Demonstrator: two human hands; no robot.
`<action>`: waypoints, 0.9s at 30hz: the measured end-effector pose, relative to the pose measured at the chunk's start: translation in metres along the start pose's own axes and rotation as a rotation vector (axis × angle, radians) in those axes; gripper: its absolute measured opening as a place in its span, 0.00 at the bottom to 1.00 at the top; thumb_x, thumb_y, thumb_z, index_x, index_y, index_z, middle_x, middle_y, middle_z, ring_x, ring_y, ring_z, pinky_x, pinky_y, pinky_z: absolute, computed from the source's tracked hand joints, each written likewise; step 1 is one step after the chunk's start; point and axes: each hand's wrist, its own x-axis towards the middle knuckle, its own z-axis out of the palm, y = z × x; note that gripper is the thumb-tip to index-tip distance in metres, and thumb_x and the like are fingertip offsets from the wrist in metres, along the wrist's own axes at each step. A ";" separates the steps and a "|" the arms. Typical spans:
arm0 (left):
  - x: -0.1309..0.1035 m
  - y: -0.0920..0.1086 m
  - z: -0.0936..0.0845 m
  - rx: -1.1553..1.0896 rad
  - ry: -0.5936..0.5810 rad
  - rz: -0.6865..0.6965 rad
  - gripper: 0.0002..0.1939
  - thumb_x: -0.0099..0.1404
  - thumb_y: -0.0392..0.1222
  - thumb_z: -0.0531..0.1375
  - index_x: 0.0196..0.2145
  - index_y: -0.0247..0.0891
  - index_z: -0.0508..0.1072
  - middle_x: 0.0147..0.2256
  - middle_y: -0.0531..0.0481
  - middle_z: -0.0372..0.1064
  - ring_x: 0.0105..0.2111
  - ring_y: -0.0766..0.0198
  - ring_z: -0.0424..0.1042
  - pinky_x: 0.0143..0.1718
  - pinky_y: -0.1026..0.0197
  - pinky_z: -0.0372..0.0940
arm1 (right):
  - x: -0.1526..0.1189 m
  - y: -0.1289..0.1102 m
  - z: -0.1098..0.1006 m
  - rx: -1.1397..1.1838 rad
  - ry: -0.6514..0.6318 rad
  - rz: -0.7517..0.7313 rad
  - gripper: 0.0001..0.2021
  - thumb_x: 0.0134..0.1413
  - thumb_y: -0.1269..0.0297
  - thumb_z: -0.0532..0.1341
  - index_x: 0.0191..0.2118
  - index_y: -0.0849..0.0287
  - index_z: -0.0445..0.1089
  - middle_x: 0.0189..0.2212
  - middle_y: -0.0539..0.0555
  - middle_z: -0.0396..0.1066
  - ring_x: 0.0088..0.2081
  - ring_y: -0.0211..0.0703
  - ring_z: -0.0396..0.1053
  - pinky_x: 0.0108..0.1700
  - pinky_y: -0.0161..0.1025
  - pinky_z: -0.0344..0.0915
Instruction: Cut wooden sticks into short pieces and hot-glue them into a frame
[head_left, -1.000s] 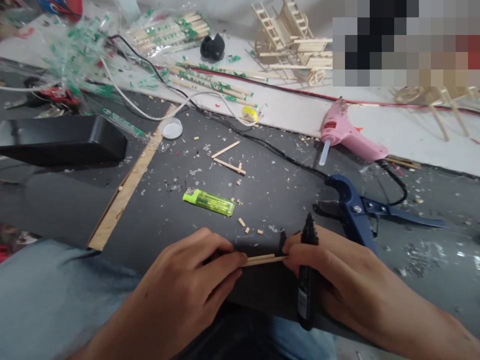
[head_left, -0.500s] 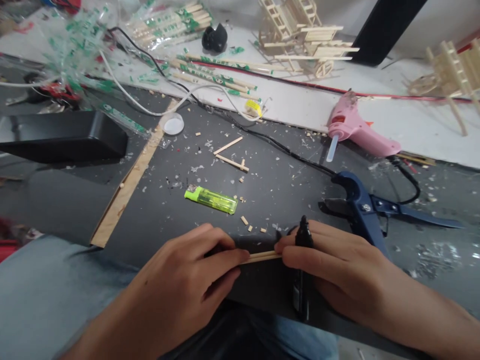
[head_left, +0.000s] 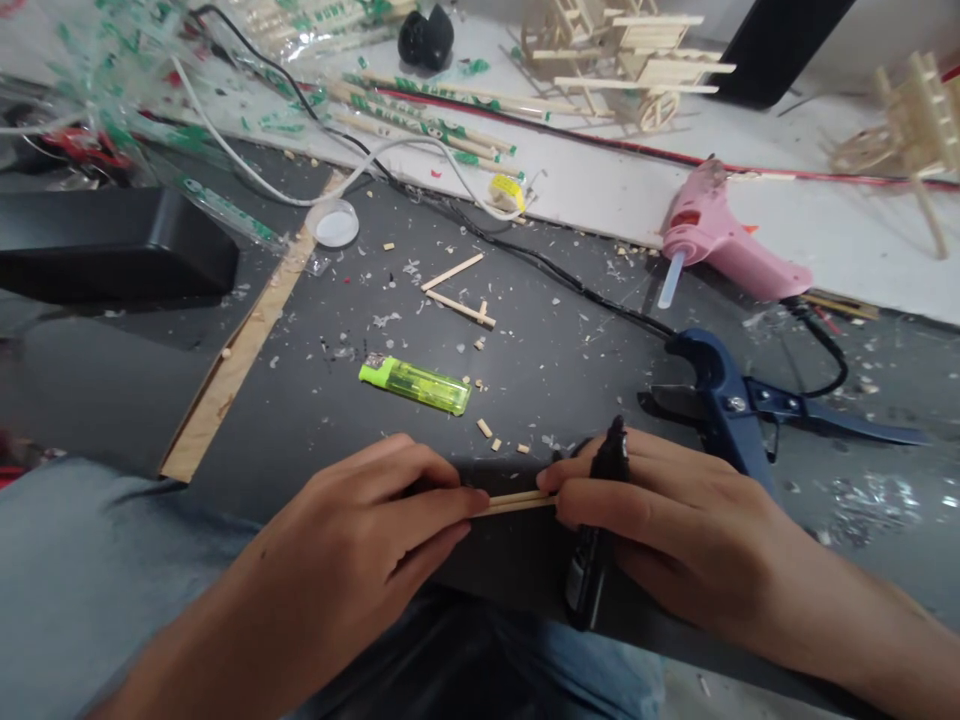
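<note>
Here the left hand keeps its pinch on two thin wooden sticks, thumb and fingers closed on their left ends, the pair lying side by side just above the near edge of the grey table. And the right hand has come in closer! A second ago one stick's end showed bare, short of the other; now the right fingertips reach both, covering their right ends, though how firmly they press I cannot tell. That same hand keeps its grasp on the black marker, which stood almost upright before and now leans, its top tipped to the right. The view tilts down a touch, so everything beyond rides higher, yet nothing there looks moved: the green lighter lies where it did beyond the hands, the small sticks in a V rest behind it, the blue cutter sits near the right hand, and the pink glue gun lies farther back by the white board.
</note>
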 end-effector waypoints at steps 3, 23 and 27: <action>0.001 0.001 0.001 0.022 0.008 0.006 0.13 0.73 0.34 0.59 0.51 0.46 0.76 0.41 0.54 0.71 0.39 0.66 0.73 0.40 0.63 0.67 | 0.001 0.001 0.002 0.026 0.004 -0.002 0.15 0.63 0.80 0.54 0.46 0.55 0.72 0.39 0.55 0.75 0.35 0.41 0.72 0.35 0.36 0.66; 0.003 0.006 0.007 0.176 0.030 0.098 0.12 0.76 0.37 0.55 0.46 0.42 0.78 0.41 0.49 0.75 0.38 0.63 0.75 0.41 0.59 0.74 | 0.005 0.000 0.004 0.076 0.075 0.087 0.15 0.61 0.81 0.55 0.42 0.55 0.75 0.31 0.52 0.75 0.31 0.39 0.72 0.31 0.34 0.64; 0.003 0.006 0.006 0.157 0.003 0.083 0.11 0.75 0.37 0.55 0.45 0.42 0.78 0.41 0.49 0.75 0.38 0.63 0.75 0.41 0.59 0.74 | 0.006 0.000 0.004 0.074 0.087 0.089 0.15 0.61 0.80 0.55 0.41 0.55 0.75 0.30 0.52 0.75 0.30 0.39 0.72 0.30 0.34 0.65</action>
